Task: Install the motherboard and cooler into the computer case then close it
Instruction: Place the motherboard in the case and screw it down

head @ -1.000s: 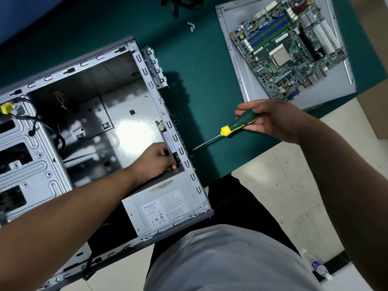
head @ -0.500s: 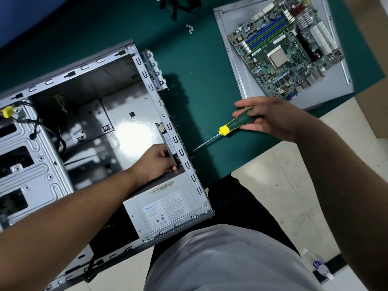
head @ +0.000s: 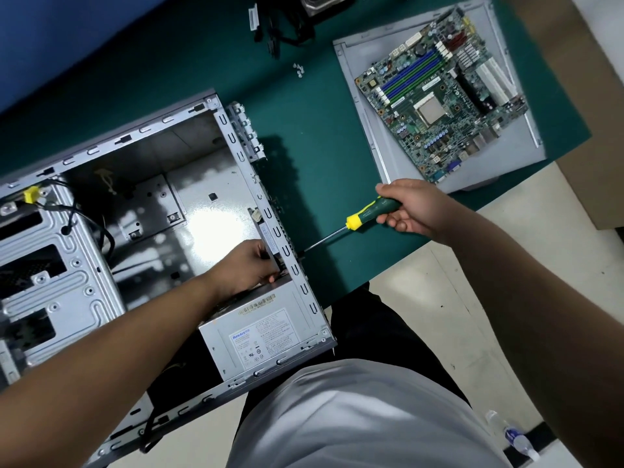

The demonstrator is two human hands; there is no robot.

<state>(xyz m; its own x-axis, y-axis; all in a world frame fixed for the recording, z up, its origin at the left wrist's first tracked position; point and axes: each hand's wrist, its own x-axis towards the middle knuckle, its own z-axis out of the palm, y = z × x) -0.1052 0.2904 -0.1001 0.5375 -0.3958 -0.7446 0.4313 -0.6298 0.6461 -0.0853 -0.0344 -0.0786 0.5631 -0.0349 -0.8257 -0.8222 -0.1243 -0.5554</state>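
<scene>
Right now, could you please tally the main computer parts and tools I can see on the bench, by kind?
Computer case: 1
Motherboard: 1
Power supply: 1
Side panel, under the motherboard: 1
Screwdriver, gripped by the right hand: 1
Total: 5
The loose screws are too small to count.
</scene>
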